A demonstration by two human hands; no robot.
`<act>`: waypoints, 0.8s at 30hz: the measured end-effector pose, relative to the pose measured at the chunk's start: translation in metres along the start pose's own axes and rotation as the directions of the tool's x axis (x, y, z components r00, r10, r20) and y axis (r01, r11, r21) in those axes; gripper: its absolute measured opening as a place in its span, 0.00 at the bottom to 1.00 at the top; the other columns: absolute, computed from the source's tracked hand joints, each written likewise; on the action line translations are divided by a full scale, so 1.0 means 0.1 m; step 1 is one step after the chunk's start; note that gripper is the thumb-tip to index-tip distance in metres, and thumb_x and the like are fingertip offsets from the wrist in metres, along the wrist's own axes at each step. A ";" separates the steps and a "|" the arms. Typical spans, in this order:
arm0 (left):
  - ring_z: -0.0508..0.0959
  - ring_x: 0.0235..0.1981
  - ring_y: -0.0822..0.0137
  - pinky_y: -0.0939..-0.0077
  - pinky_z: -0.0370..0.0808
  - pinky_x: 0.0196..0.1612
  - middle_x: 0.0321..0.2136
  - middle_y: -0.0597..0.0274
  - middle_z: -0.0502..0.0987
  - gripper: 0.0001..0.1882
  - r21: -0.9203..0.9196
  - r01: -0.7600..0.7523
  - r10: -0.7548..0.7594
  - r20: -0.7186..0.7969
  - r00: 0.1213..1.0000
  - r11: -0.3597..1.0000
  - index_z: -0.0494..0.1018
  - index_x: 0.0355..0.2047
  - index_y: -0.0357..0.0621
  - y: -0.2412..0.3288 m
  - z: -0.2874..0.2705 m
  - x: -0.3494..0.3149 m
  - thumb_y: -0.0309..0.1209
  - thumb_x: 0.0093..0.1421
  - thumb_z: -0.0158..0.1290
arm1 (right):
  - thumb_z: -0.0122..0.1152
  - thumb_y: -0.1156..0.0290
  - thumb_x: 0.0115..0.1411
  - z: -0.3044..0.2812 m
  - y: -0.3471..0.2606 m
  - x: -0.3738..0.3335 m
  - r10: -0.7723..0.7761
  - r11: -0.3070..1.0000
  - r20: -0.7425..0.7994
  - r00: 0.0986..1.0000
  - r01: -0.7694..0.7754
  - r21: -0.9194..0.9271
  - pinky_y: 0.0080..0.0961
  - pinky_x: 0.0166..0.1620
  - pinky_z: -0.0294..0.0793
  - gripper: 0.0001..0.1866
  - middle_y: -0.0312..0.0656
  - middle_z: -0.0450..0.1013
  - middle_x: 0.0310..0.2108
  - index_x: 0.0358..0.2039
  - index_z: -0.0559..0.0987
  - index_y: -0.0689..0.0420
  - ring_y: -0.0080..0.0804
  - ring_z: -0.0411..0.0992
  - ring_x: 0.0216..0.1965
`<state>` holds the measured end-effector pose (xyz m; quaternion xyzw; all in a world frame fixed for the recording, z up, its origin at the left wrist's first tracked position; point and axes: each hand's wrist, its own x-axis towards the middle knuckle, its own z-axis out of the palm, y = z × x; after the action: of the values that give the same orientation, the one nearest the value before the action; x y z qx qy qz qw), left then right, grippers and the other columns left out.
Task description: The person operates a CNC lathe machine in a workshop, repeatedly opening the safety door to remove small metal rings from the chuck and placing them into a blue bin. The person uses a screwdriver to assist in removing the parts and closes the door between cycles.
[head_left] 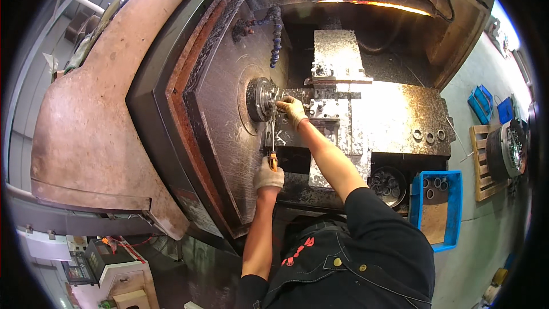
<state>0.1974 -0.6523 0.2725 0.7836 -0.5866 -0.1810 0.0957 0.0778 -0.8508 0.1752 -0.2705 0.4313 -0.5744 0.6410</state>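
Observation:
My left hand (269, 178), in a pale work glove, is closed round the orange handle of a screwdriver-like tool (273, 161). Its thin metal shaft points up toward the front of a round lathe chuck (260, 100). My right hand (293, 111), also gloved, reaches across to the chuck's face with its fingers drawn together. Whatever sits between those fingertips is too small and too covered to make out. Just right of that hand stands a metal tool block (325, 109) on the slide.
A blue segmented coolant hose (275, 43) hangs above the chuck. Three metal rings (429, 137) lie on the machine's right ledge. Below are a round pan (389, 186) of rings and a blue crate (454, 212) holding several more. A wooden pallet (485, 166) stands farther right.

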 end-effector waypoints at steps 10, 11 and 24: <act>0.75 0.32 0.47 0.61 0.71 0.36 0.27 0.45 0.74 0.18 -0.146 -0.163 0.179 0.109 0.978 0.976 0.68 0.38 0.44 -0.01 -0.09 -0.39 0.33 0.45 0.49 | 0.66 0.74 0.45 0.07 -0.18 -0.08 -0.013 0.999 -0.046 0.999 0.012 -0.033 0.17 0.30 0.67 0.11 0.37 0.74 0.24 0.30 0.78 0.62 0.21 0.68 0.24; 0.74 0.32 0.46 0.61 0.71 0.37 0.27 0.45 0.74 0.17 -0.182 -0.156 0.175 0.095 0.980 0.971 0.68 0.38 0.44 -0.07 -0.06 -0.45 0.34 0.46 0.49 | 0.66 0.74 0.44 0.10 -0.18 -0.08 -0.025 0.998 -0.048 0.999 0.022 -0.063 0.17 0.30 0.67 0.10 0.37 0.74 0.24 0.30 0.79 0.62 0.21 0.68 0.24; 0.75 0.28 0.70 0.76 0.71 0.35 0.27 0.60 0.75 0.13 -0.597 -0.348 0.448 0.021 0.894 0.723 0.72 0.33 0.42 -1.31 -0.81 -1.80 0.23 0.44 0.56 | 0.66 0.62 0.43 -0.21 0.05 0.42 -0.415 0.760 -0.088 0.906 0.291 -0.581 0.28 0.42 0.69 0.24 0.47 0.74 0.36 0.40 0.75 0.59 0.40 0.73 0.38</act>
<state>0.3013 -0.4468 0.3304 0.5541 -0.6639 -0.3894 0.3173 0.0610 -0.8877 0.1505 -0.4586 0.5855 -0.5604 0.3643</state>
